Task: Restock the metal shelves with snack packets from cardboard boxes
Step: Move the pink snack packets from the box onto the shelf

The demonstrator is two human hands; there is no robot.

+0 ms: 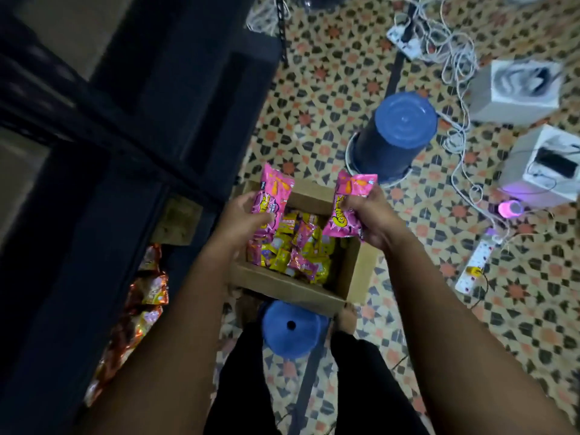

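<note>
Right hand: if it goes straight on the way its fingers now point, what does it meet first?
Probably the pink packet held by the left hand. The right hand, gripping its own pink packet, points leftward across the cardboard box; depth is unclear.

The open brown cardboard box [292,287] is lying clear from above; the dark metal shelving frame [125,127] is crowding its left, an upturned blue bucket [395,133] standing beyond.

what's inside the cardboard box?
The box holds a loose pile of yellow and pink snack packets. The left hand covers its left part; the bottom is buried.
</note>
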